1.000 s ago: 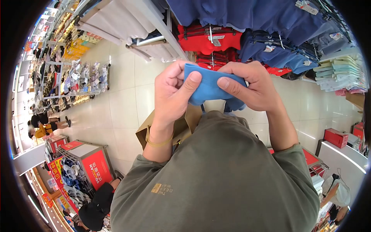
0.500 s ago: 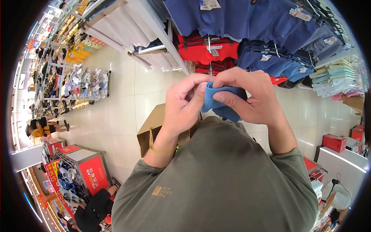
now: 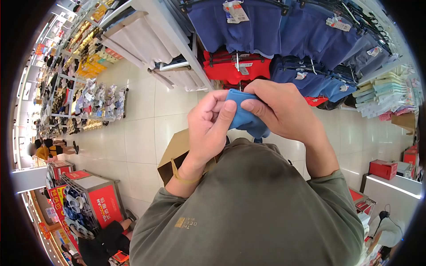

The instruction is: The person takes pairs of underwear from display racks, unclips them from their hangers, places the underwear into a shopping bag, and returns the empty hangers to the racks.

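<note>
A piece of blue cloth (image 3: 243, 116) is held between my two hands in front of my chest, its lower part hanging down. My left hand (image 3: 212, 122) pinches its left edge, thumb in front and fingers behind. On the other side my right hand (image 3: 284, 108) grips the top edge between thumb and curled fingers, close to the left thumb. A brown paper bag (image 3: 174, 153) hangs by its handle from my left forearm.
Blue garments (image 3: 262, 29) and red garments (image 3: 248, 70) hang on racks ahead. A white rack (image 3: 171, 33) stands ahead-left. A red-and-grey display bin (image 3: 104, 199) is at the lower left, a person in black (image 3: 104, 244) beside it. Folded pastel clothes (image 3: 386, 91) lie right.
The cloth was stretched wide between my hands, then gathered and folded; now my hands are close together on its top edge. The racks have shifted slightly in view.
</note>
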`<state>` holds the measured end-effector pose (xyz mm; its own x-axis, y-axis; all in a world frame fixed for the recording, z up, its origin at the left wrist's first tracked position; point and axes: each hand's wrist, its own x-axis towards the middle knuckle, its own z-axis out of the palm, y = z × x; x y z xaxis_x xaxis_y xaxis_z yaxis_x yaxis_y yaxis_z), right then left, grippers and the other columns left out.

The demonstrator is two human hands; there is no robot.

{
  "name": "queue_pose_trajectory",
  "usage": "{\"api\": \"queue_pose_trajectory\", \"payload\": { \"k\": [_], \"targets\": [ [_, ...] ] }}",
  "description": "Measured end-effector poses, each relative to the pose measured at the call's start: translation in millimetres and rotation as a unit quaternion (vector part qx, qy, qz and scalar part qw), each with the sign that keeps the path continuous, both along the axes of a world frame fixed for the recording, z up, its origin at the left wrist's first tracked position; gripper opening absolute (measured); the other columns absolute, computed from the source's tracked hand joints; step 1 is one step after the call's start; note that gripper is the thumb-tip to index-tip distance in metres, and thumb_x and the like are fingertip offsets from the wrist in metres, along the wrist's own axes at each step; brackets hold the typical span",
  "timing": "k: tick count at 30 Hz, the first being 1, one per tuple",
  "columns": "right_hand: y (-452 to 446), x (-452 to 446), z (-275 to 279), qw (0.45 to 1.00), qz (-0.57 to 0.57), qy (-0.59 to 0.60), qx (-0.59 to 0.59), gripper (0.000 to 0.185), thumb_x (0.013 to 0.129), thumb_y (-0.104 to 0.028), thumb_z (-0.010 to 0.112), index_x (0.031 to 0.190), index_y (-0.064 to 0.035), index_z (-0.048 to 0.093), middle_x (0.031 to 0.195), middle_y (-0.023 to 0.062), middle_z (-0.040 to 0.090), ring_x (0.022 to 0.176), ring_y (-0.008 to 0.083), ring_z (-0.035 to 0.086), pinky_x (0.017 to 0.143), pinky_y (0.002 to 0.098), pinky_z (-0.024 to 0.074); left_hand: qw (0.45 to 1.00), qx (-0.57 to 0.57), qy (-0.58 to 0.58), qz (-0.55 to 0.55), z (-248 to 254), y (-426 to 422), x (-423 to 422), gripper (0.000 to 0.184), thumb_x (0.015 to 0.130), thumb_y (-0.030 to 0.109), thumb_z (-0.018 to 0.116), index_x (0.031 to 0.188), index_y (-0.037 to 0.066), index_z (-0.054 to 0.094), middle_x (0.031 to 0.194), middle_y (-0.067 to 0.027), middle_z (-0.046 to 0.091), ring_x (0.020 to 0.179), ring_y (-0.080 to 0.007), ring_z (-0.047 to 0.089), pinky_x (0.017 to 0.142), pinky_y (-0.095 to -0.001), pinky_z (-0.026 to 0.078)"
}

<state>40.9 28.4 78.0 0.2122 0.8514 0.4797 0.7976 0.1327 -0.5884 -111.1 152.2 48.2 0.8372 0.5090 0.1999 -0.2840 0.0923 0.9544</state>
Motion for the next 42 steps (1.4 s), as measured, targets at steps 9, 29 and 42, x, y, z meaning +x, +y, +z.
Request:
{"api": "queue_pose_trajectory", "payload": {
  "k": [9,29,42],
  "targets": [
    [0,13,-13,0.999,-0.017,-0.029,-0.001,0.026,0.100,-0.021,0.059,0.085,-0.0025,0.048,0.065,0.0143,0.059,0.059,0.0354,0.061,0.051,0.0447,0.0445,0.991,0.106,0.036,0.071,-14,-14,23,0.024,0.102,0.021,0.064,0.108,-0.002,0.062,0.079,0.0003,0.067,0.070,-0.0023,0.052,0.061,-0.0201,0.042],
    [-13,55,-39,0.988,0.067,-0.079,-0.116,0.024,0.098,-0.019,0.058,0.087,-0.0002,0.049,0.057,0.0167,0.056,0.053,0.0364,0.060,0.050,0.0469,0.0441,0.991,0.012,0.104,0.077,-38,-29,44,0.026,0.101,0.018,0.064,0.116,-0.004,0.064,0.090,-0.0017,0.070,0.076,-0.0031,0.058,0.063,-0.0197,0.046],
    [74,40,-13,0.992,0.041,0.016,-0.118,0.023,0.102,-0.024,0.058,0.094,-0.0023,0.059,0.070,0.0187,0.057,0.063,0.0418,0.057,0.054,0.0428,0.0422,0.995,-0.094,0.008,0.011,-25,70,32,0.026,0.101,0.013,0.064,0.117,-0.008,0.065,0.099,-0.0081,0.073,0.085,-0.0072,0.066,0.076,-0.0214,0.055]
  ]
}}
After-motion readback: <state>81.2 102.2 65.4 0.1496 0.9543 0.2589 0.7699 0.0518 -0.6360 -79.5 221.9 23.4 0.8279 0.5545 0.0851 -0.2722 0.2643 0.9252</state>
